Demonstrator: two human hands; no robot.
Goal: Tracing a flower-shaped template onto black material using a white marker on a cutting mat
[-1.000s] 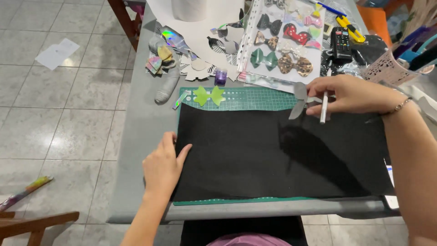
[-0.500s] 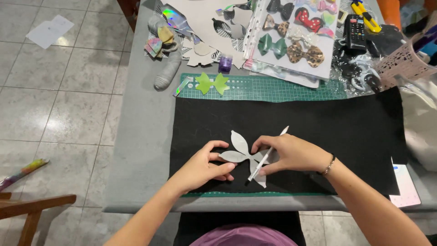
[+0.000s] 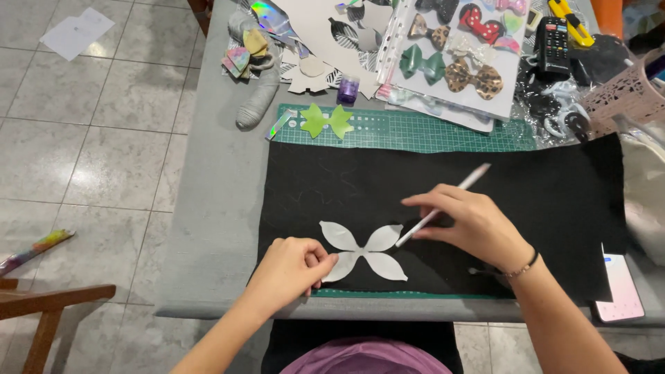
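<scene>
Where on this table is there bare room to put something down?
Free: the grey table strip left of the black felt, and the felt's right half beyond the right hand. Crowded: the far edge, with bows, scraps and a remote.

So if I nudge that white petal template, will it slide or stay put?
The template looks thin and flat, so probably light and easily shifted. The left hand pins one petal, which suggests it slides. The black felt beneath looks fuzzy and may grip somewhat.
</scene>
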